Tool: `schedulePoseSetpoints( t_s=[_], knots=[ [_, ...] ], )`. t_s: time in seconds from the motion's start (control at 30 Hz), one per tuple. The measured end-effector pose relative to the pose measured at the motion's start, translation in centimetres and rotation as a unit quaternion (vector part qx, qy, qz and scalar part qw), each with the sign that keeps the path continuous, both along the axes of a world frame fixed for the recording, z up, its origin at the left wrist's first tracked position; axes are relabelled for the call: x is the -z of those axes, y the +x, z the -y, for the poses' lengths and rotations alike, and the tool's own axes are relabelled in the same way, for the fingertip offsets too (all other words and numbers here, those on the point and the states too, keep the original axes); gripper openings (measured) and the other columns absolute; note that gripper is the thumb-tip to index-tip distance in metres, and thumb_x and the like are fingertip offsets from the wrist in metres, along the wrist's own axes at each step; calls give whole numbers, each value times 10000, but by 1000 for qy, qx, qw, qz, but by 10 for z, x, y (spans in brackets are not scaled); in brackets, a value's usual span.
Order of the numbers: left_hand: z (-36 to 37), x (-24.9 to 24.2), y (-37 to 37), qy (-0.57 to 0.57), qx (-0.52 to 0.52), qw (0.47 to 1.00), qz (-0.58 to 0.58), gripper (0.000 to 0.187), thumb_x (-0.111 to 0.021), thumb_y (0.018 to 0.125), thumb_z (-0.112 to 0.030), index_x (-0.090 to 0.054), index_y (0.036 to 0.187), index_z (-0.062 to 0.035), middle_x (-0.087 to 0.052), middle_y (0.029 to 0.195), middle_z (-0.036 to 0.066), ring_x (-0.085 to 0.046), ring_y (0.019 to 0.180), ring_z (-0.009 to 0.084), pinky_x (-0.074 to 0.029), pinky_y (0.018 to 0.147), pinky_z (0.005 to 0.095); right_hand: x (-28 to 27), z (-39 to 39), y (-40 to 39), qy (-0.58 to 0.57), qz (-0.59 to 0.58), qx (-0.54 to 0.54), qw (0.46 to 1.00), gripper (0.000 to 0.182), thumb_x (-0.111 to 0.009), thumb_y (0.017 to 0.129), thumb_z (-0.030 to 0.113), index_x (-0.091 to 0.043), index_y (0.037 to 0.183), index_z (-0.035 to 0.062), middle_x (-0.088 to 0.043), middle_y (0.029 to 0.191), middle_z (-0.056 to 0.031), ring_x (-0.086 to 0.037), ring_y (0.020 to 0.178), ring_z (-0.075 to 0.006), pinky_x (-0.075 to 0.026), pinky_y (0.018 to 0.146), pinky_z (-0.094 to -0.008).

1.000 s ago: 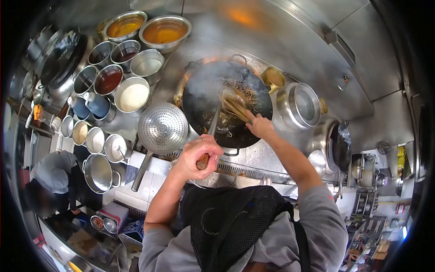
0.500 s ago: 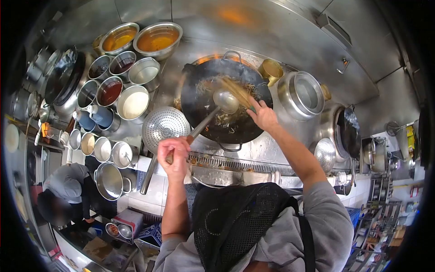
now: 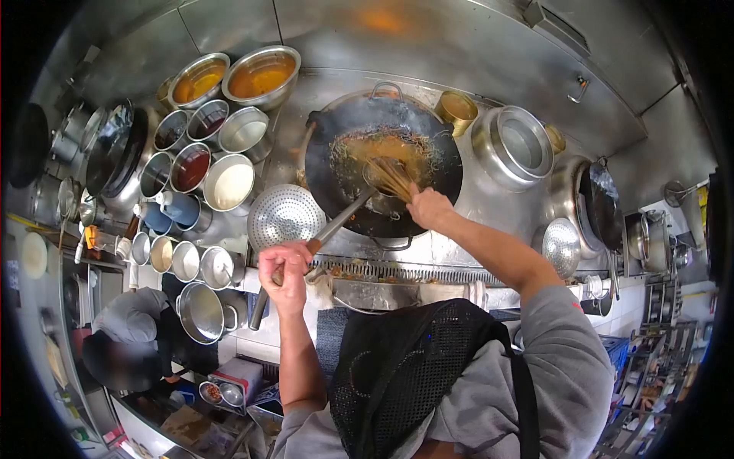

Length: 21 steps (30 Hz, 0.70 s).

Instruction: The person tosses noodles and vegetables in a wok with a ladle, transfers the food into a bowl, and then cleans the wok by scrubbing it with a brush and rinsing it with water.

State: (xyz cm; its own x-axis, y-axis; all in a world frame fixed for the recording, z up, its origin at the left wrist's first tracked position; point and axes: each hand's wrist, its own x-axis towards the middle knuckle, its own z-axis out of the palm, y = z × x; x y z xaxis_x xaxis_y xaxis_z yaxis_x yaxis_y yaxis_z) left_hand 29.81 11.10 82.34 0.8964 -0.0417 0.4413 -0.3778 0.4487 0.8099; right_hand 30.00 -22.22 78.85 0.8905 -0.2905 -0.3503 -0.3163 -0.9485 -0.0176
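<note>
My left hand (image 3: 284,275) is closed around the wooden end of a long-handled ladle (image 3: 340,223). The ladle's bowl rests low in a black wok (image 3: 323,170), partly hidden by a bamboo wok brush (image 3: 391,179). Gripped in my right hand (image 3: 430,209), the brush has its splayed bristles over the ladle bowl. Cloudy orange-brown liquid (image 3: 397,145) lies in the far half of the wok, with dark shreds of food around its edge. A perforated strainer (image 3: 286,217) lies just left of the wok, its handle passing beneath my left hand.
Several seasoning tubs (image 3: 189,167) and two bowls of orange liquid (image 3: 262,76) stand at the left. Right of the wok are a brass-coloured can (image 3: 456,113) and a steel pot (image 3: 522,145). A drain grate (image 3: 413,271) runs along the front. Another person (image 3: 130,325) bends at lower left.
Orange-brown liquid now spreads in the wok. The brush and my right hand have come nearer to me, with the bristles at the ladle bowl. My left hand has lowered slightly.
</note>
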Motion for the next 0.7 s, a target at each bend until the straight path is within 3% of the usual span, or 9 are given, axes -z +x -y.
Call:
schedulePoseSetpoints(
  t_s=[0.03, 0.13, 0.17, 0.23, 0.3, 0.33, 0.37, 0.57, 0.7],
  knots=[
    [3, -3, -2, 0, 0, 1000, 2, 90, -599, 942, -15, -528, 975, -60, -591, 761, 48, -579, 697, 167, -496, 910, 442, -2, 0, 2, 0, 2, 0, 1000, 523, -575, 962, 366, -486, 1345, 23, -654, 1125, -246, -672, 1023, -431, -562, 854, -485],
    [12, -9, -10, 49, 73, 996, 34, 89, -618, 918, -17, -536, 937, -47, -611, 783, 71, -599, 747, 177, -489, 921, 433, -22, 5, 13, 237, -52, 79, 967, 486, -616, 929, 394, -612, 1234, 16, -691, 1009, -228, -703, 963, -377, -572, 822, -471],
    [14, -9, -10, 49, 74, 995, 36, 89, -618, 918, -17, -536, 937, -47, -611, 783, 71, -599, 747, 177, -489, 921, 433, -34, 7, 14, 237, -50, 80, 967, 486, -616, 929, 394, -612, 1234, 16, -691, 1009, -228, -703, 963, -377, -572, 822, -471],
    [15, -8, -10, 68, 75, 993, 62, 94, -622, 913, -13, -539, 941, -48, -614, 788, 72, -597, 756, 178, -479, 933, 437, -50, 18, 9, 404, -97, 214, 884, 491, -601, 939, 386, -593, 1311, 66, -692, 973, -209, -712, 915, -357, -570, 822, -461],
    [13, -11, -10, 57, 80, 994, 47, 96, -625, 912, -15, -540, 941, -50, -617, 792, 74, -595, 756, 175, -472, 945, 439, -33, 49, 8, 378, -128, 145, 906, 508, -594, 956, 401, -538, 1388, 140, -671, 1027, -210, -708, 898, -365, -568, 813, -458],
    [12, -12, -10, 48, 83, 995, 30, 98, -628, 912, -18, -540, 942, -51, -620, 795, 75, -593, 756, 172, -465, 957, 441, -30, 57, 4, 158, -57, 24, 985, 524, -590, 962, 407, -501, 1414, 159, -653, 1070, -214, -702, 906, -378, -567, 806, -468],
    [12, -11, -12, 49, 86, 995, 31, 98, -628, 912, -18, -540, 942, -51, -620, 795, 75, -593, 756, 172, -465, 957, 441, -26, 62, 1, -74, 17, -97, 992, 543, -585, 967, 413, -463, 1441, 179, -636, 1112, -218, -697, 913, -391, -565, 798, -479],
    [13, 4, -15, 18, 81, 997, 5, 90, -633, 943, -49, -544, 954, -42, -638, 826, 96, -614, 833, 173, -451, 1002, 457, -31, 40, -12, 6, 174, 28, 984, 566, -563, 975, 396, -391, 1476, 197, -610, 1199, -237, -671, 994, -432, -542, 865, -516],
    [-3, -5, -19, 111, 78, 989, -63, 112, -615, 961, -41, -577, 1058, -1, -696, 984, 137, -658, 1053, 245, -477, 997, 410, -15, 41, -5, 18, 81, -14, 996, 541, -556, 981, 392, -403, 1455, 179, -617, 1192, -241, -667, 1009, -434, -537, 888, -502]
  ],
)
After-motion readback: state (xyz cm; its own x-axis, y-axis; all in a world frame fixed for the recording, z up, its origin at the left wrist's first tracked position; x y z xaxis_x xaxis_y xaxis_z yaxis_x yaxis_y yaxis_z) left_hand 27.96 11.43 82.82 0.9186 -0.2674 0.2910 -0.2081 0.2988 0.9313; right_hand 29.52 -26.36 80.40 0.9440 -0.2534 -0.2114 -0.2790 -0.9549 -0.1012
